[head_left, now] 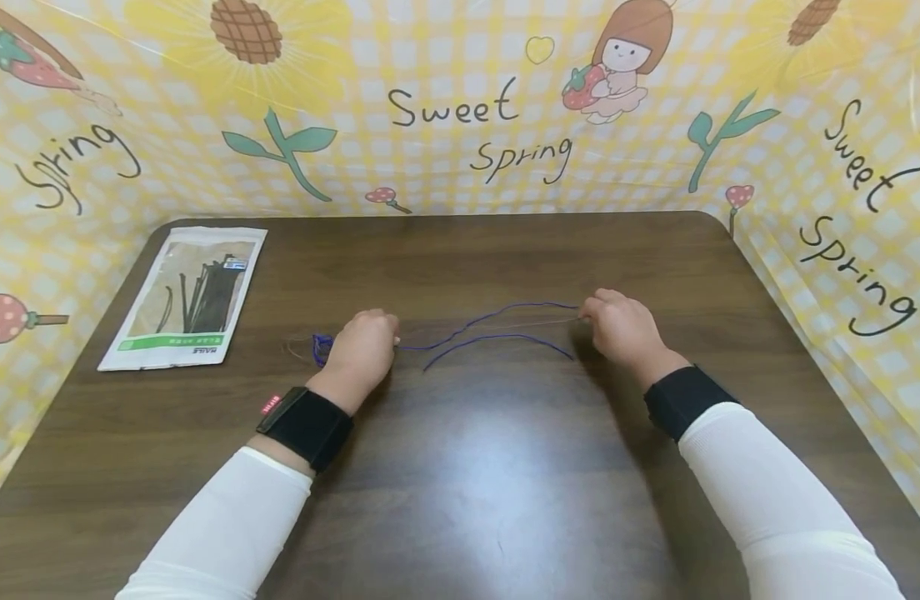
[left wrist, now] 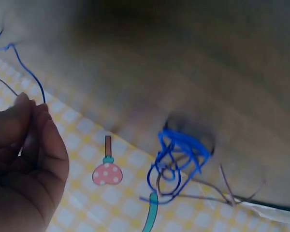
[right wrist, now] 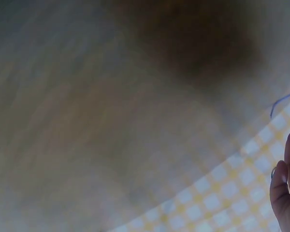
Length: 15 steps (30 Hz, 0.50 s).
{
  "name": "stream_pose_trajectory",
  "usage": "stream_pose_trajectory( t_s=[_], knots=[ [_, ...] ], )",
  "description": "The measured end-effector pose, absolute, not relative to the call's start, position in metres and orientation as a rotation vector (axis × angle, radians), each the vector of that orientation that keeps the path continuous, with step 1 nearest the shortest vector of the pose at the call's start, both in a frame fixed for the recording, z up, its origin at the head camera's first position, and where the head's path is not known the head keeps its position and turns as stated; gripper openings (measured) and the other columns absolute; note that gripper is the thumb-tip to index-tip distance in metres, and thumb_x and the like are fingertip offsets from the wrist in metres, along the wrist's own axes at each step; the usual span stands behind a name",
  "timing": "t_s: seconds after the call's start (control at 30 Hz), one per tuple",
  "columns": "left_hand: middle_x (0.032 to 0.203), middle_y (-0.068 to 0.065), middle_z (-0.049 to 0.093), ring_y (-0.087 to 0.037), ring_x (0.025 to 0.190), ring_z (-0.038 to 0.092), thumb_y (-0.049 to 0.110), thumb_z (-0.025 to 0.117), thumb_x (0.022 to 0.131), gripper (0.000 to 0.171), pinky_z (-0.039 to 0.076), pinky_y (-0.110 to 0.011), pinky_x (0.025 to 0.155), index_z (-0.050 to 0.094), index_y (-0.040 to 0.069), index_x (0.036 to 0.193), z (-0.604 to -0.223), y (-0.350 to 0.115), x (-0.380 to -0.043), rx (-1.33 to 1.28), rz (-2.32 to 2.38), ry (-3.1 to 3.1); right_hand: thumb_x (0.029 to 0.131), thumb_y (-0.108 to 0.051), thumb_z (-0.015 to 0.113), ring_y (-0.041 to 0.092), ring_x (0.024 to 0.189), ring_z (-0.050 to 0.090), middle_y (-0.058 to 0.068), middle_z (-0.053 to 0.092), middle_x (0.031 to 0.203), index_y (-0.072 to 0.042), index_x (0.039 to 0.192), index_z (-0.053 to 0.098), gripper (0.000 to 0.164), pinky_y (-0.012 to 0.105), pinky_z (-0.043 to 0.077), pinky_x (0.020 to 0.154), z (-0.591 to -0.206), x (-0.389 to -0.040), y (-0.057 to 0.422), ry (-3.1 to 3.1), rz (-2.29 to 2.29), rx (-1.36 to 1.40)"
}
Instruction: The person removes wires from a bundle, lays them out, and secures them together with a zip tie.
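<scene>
My left hand (head_left: 360,354) pinches a thin blue wire (head_left: 542,303) and a thin brown wire (head_left: 535,322) between thumb and fingertips. Both wires run across the table to my right hand (head_left: 621,329), whose thumb and fingers pinch their other end. A tangled coil of blue wire (left wrist: 183,142), with brown wire (left wrist: 203,197) looped through it, hangs beside the left hand in the left wrist view. Nearer to me than the stretched wires, a short separate piece of blue wire (head_left: 505,336) lies curved on the table. The right wrist view shows only the edge of the right hand (right wrist: 285,183).
A white and clear packet (head_left: 122,354) holding dark strips lies at the back left of the brown table (head_left: 430,258). Yellow checked sheeting (head_left: 340,167) with printed flowers and words stands around the table's back and sides. Black bands (head_left: 310,427) wrap both wrists.
</scene>
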<state>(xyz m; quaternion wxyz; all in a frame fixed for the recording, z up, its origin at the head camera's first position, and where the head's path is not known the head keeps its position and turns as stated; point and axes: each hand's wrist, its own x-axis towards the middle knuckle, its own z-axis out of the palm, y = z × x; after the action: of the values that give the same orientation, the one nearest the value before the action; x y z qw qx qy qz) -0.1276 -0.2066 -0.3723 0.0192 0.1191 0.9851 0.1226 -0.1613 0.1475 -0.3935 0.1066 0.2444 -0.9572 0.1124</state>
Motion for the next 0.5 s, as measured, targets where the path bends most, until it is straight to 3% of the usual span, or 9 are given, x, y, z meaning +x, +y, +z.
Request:
stream_pose_trajectory(
  t_s=[0.37, 0.5],
  knots=[
    [0.098, -0.019, 0.063, -0.037, 0.097, 0.059, 0.004, 0.063, 0.090, 0.009, 0.052, -0.048, 0.083, 0.065, -0.004, 0.093, -0.377, -0.206, -0.127, 0.336, 0.293, 3.033, 0.084, 0.009, 0.056, 0.032, 0.087, 0.061, 0.012, 0.061, 0.086, -0.002, 0.093, 0.069, 0.019, 0.041, 0.051, 0.062, -0.396, -0.173, 0.137, -2.942, 0.213, 0.698],
    [0.098, -0.019, 0.063, -0.037, 0.098, 0.059, 0.004, 0.063, 0.090, 0.008, 0.051, -0.048, 0.085, 0.065, -0.003, 0.092, -0.379, -0.208, -0.130, 0.345, 0.267, 3.020, 0.086, 0.002, 0.061, 0.033, 0.093, 0.062, 0.012, 0.065, 0.092, -0.004, 0.096, 0.071, 0.015, 0.045, 0.052, 0.069, -0.394, -0.174, 0.132, -3.003, 0.121, 0.718]
  ],
)
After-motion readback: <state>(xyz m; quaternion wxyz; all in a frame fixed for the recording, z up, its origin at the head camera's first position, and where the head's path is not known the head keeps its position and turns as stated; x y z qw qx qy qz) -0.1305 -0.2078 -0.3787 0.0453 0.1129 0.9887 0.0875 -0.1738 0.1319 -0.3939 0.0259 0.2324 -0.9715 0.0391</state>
